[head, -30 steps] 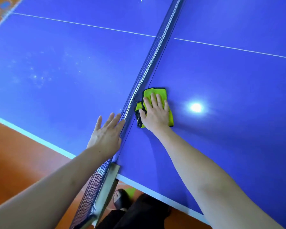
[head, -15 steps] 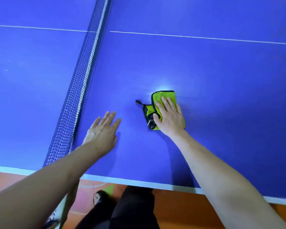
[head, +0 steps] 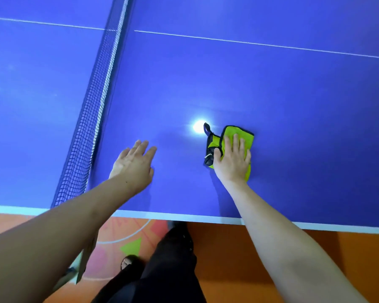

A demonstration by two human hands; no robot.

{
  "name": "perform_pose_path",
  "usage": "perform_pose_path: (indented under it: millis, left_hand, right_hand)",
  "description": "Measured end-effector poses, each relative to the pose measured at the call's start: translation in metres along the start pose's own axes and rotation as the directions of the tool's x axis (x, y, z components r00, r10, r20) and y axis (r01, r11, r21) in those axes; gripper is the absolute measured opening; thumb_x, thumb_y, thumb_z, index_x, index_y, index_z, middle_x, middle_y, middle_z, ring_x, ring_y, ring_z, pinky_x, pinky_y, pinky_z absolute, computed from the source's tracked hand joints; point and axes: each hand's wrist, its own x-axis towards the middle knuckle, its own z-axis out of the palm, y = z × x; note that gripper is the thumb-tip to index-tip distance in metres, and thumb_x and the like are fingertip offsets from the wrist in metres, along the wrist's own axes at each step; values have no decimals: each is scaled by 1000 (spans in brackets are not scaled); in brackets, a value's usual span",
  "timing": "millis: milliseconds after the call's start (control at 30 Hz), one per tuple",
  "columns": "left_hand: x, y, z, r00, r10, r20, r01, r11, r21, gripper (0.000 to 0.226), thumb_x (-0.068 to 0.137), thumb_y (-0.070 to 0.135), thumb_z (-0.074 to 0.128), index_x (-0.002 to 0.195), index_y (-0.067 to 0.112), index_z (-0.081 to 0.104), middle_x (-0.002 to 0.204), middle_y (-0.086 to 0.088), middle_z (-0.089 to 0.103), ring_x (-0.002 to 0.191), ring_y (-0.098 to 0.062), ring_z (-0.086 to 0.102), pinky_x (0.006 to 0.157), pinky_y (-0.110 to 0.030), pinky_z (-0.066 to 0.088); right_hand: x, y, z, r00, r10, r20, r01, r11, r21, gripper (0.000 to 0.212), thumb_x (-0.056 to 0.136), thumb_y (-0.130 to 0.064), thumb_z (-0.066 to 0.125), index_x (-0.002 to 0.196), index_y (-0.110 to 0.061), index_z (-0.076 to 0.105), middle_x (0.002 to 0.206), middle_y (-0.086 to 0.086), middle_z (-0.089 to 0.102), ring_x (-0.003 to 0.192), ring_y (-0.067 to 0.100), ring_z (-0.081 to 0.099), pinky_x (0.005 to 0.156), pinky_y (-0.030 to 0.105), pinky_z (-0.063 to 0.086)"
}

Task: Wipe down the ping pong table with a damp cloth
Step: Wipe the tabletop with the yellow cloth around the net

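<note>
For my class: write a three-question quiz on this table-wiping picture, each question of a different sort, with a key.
1. True or false: the right hand lies flat on the cloth.
2. Which side of the net is the cloth on? A) the left B) the right C) draped over it
3. Fill in: the left hand, fingers spread, holds ______.

Key: 1 true; 2 B; 3 nothing. The left hand is over the table, between net and cloth; whether it touches is unclear.
</note>
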Motion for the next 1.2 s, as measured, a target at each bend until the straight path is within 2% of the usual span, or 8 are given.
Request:
perform_pose_path:
  millis: [267, 367, 467, 667, 767, 867, 1033, 1200]
  left_hand:
    - [-85, -107, 12, 989, -133, -70, 135, 991, 22, 63, 98, 27, 44, 156, 20, 22, 165, -8, 12, 153, -24, 5, 123, -41, 13]
    - [-127, -140, 26, 982, -174, -67, 173, 985, -14, 64, 95, 23, 48, 155, 20, 27, 165, -7, 14, 153, -25, 8, 122, -42, 15]
    - [-158, -159, 34, 986, -163, -22, 164, 986, 15, 65, 96, 27, 45, 156, 21, 21, 165, -6, 9, 154, -24, 5, 123, -42, 13]
    - [-176, -151, 33, 977, -210, -42, 212, 977, 30, 64, 98, 27, 42, 157, 22, 17, 166, -4, 4, 154, -25, 4, 123, -44, 16]
    - [-168, -131, 29, 971, -230, -60, 231, 973, 15, 63, 98, 26, 41, 157, 21, 19, 166, -5, 5, 153, -26, 5, 122, -44, 18]
    - [-150, -96, 26, 974, -222, -36, 222, 975, -17, 63, 99, 26, 41, 157, 22, 18, 167, -5, 2, 154, -24, 3, 122, -42, 17]
    - [-102, -20, 20, 993, -116, -22, 116, 993, -24, 64, 98, 23, 43, 157, 21, 20, 167, -6, 4, 154, -25, 5, 121, -41, 19]
    - [-54, 66, 18, 999, 39, -20, -39, 999, 5, 62, 99, 27, 43, 157, 21, 20, 166, -6, 6, 153, -24, 7, 120, -39, 21]
  right_hand:
    - [-42, -183, 37, 968, -240, 72, 239, 971, 29, 64, 104, -55, 37, 162, -28, 34, 173, 4, 24, 161, 27, 15, 126, 55, 15]
    - [-53, -255, 52, 922, -364, 129, 362, 931, 41, 65, 102, -56, 36, 161, -29, 34, 173, 3, 24, 160, 28, 15, 127, 56, 16]
    - [-71, -303, 68, 851, -500, 161, 498, 865, 58, 65, 101, -56, 40, 160, -31, 36, 173, 2, 26, 160, 27, 16, 127, 56, 16]
    - [-73, -278, 65, 635, -738, 226, 749, 661, 52, 60, 105, -56, 33, 159, -33, 37, 174, -7, 20, 161, 17, 10, 127, 49, 12]
    - [-66, -241, 56, 576, -784, 231, 796, 602, 57, 60, 103, -57, 31, 158, -35, 39, 174, -10, 19, 161, 15, 10, 128, 47, 11]
    - [-53, -185, 41, 608, -761, 228, 770, 635, 65, 57, 104, -56, 35, 157, -36, 38, 174, -11, 20, 161, 14, 10, 129, 46, 10]
    - [-22, -64, 10, 760, -613, 213, 613, 786, 76, 57, 105, -57, 37, 159, -38, 36, 174, -13, 17, 161, 12, 6, 130, 44, 9]
    - [-4, 51, -16, 908, -380, 176, 370, 925, 86, 58, 105, -56, 38, 159, -37, 35, 175, -12, 14, 162, 12, 4, 131, 48, 10]
